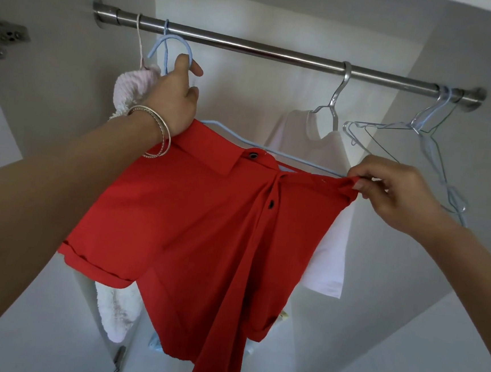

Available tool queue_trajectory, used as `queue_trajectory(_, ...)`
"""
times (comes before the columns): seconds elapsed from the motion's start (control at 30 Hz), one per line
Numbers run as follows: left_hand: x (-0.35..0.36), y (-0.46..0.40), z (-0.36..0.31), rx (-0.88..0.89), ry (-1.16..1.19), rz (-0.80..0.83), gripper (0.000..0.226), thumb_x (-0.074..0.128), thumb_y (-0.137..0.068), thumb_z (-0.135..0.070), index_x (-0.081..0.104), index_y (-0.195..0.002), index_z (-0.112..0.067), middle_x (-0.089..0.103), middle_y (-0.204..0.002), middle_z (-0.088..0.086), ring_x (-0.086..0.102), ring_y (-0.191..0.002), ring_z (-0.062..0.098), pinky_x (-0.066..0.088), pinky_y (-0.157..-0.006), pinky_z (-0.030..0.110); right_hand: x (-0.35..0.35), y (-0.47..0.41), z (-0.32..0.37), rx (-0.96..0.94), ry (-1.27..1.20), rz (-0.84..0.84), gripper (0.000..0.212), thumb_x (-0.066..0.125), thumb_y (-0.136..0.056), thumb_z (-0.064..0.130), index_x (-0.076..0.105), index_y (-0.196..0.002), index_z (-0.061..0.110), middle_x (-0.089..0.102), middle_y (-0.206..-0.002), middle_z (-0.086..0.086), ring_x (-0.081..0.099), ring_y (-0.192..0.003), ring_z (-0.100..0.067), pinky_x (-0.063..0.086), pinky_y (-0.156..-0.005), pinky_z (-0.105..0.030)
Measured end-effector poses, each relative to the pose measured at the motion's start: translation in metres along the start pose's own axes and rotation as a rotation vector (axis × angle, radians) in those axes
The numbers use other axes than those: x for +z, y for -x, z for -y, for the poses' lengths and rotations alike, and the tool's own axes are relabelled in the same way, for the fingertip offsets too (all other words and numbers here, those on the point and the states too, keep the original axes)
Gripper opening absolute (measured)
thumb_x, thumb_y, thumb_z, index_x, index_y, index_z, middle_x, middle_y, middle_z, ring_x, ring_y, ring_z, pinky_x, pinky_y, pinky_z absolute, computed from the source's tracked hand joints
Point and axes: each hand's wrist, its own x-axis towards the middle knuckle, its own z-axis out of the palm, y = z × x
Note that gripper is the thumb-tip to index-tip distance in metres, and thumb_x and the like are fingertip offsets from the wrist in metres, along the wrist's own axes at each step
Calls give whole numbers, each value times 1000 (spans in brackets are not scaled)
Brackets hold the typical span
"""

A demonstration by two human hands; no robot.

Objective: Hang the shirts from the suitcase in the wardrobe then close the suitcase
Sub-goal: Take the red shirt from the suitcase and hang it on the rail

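A red button shirt [199, 220] hangs on a light blue hanger [173, 46] inside the white wardrobe. My left hand [172, 96] grips the hanger's neck just below its hook, which is a little under the steel rail [250, 48] and not over it. My right hand [398, 193] pinches the shirt's right shoulder edge against the hanger's arm. A white shirt [311, 135] hangs on a silver hanger [336, 99] from the rail behind. The suitcase is out of view.
A pale pink fluffy garment [131, 87] hangs at the rail's left end, behind my left wrist. Several bare wire hangers [424, 127] hang at the right end. Wardrobe side walls [54, 80] close in left and right.
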Motion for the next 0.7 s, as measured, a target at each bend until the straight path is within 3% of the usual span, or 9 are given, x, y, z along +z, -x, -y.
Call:
queue_trajectory(0.1, -2, 2, 2, -8, -7, -16, 31, 35, -90, -4, 42, -121, -9, 49, -72, 15, 52, -63, 26, 47, -62, 38, -1, -2, 1, 17, -12, 74, 15, 52, -84, 10, 65, -85, 5, 58, -76, 26, 52, -64, 0, 41, -58, -13)
queue_trajectory(0.2, -4, -4, 3, -39, 20, -65, 32, 36, -92, -5, 41, -123, -10, 41, -62, 1, 42, -52, 13, 39, -48, 15, -1, -1, 2, 56, -111, 35, 11, 51, -87, 14, 62, -86, 10, 59, -79, 17, 54, -65, -7, 46, -60, -19)
queue_trajectory(0.27, -7, -6, 4, -57, 8, -99, 33, 36, -92, -4, 41, -124, -9, 38, -60, -2, 39, -52, 10, 34, -43, 8, -1, -2, 6, 63, -219, -27, 13, 51, -88, 12, 62, -86, 4, 57, -80, 9, 55, -65, -6, 48, -61, -17)
queue_trajectory(0.37, -9, -4, 11, -51, 42, -104, 29, 35, -92, -4, 43, -119, -9, 39, -62, -2, 40, -53, 10, 37, -49, 19, -1, -2, 12, 100, -348, -55, 13, 51, -86, 8, 63, -83, 5, 56, -75, 6, 52, -61, -2, 44, -55, -13)
queue_trajectory(0.43, -10, -4, 16, -26, 34, -83, 25, 34, -91, -4, 44, -113, -11, 39, -63, -1, 40, -53, 12, 37, -54, 29, 0, -3, 15, 101, -366, 21, 23, 50, -86, 9, 65, -78, 25, 57, -68, 14, 49, -59, -1, 42, -54, -12)
queue_trajectory(0.53, -11, -2, 17, -2, -39, -28, 27, 36, -91, -2, 44, -117, -4, 44, -66, 8, 42, -54, 17, 35, -56, 30, -3, -8, 17, 93, -277, 148, 39, 47, -86, 13, 62, -76, 48, 60, -74, 21, 52, -64, -3, 43, -58, -10)
queue_trajectory(0.7, -11, -2, 17, 8, -99, 2, 28, 37, -91, -3, 43, -118, -4, 40, -62, 2, 41, -54, 15, 36, -64, 32, -7, -20, 16, 98, -141, 213, 31, 44, -83, 14, 55, -73, 41, 61, -80, 25, 58, -74, -5, 50, -64, -15)
